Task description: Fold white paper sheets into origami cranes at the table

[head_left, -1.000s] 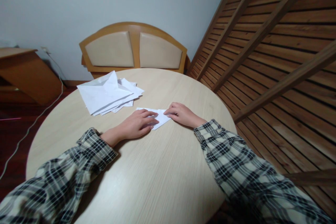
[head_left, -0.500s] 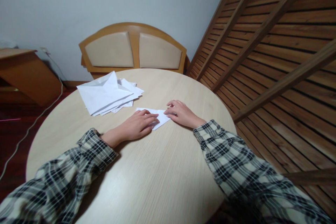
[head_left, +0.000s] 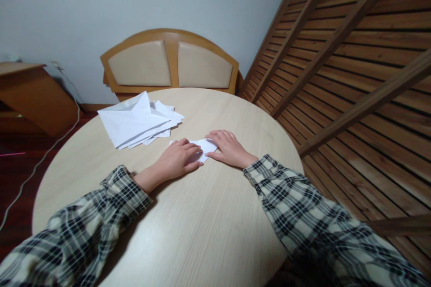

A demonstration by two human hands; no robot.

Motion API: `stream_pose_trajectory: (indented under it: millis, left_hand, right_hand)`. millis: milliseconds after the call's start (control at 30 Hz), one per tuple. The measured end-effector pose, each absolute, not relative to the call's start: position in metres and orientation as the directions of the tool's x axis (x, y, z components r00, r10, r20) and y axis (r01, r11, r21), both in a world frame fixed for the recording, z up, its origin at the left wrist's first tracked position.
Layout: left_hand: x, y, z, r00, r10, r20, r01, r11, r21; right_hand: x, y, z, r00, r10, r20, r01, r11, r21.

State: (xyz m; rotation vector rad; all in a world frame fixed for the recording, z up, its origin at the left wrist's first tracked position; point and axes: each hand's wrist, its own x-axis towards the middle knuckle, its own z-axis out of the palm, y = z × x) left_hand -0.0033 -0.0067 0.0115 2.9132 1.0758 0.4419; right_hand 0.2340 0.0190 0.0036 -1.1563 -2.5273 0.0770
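A small folded white paper [head_left: 205, 147] lies on the round pale wooden table [head_left: 188, 224]. My left hand [head_left: 177, 159] rests flat on the paper's left part, fingers stretched out over it. My right hand [head_left: 226, 146] lies on the paper's right end, fingers spread and pressing down. Most of the paper is hidden under the two hands. Both arms wear plaid sleeves.
A loose pile of white paper sheets [head_left: 138, 119] sits at the table's far left. A wooden chair with a padded back [head_left: 170, 63] stands behind the table. A slatted wooden frame [head_left: 340, 54] leans on the right. A white cable [head_left: 40, 161] runs across the floor on the left.
My right hand has slid left over the paper's right end, folding it inward, so less paper shows. My left hand has stayed on the paper with only a slight shift.
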Motion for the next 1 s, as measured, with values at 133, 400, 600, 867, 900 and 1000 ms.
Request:
stream_pose_trajectory:
  millis: [133,400,600,867,900,1000]
  left_hand:
    - [-0.004,-0.005,0.01,0.724,0.642,0.252,0.634,-0.764,0.125]
    - [-0.004,-0.004,0.01,0.726,0.643,0.244,0.638,-0.762,0.113]
    - [-0.005,-0.004,0.01,0.732,0.638,0.239,0.629,-0.768,0.123]
    - [-0.005,-0.004,0.01,0.735,0.63,0.249,0.619,-0.774,0.134]
    - [-0.005,-0.004,0.01,0.735,0.63,0.248,0.618,-0.774,0.135]
    - [-0.005,-0.004,0.01,0.734,0.636,0.238,0.622,-0.771,0.138]
  right_hand:
    - [0.233,0.019,0.002,-0.547,0.786,0.287,0.766,0.609,-0.206]
    - [0.239,0.025,-0.003,-0.374,0.909,0.184,0.887,0.408,-0.215]
    - [0.244,0.028,-0.002,-0.291,0.944,0.152,0.927,0.318,-0.197]
    - [0.25,0.037,-0.01,-0.25,0.954,0.166,0.943,0.279,-0.182]
    - [0.251,0.038,-0.011,-0.246,0.955,0.165,0.945,0.274,-0.179]
    - [0.253,0.04,-0.01,-0.227,0.962,0.154,0.951,0.253,-0.176]
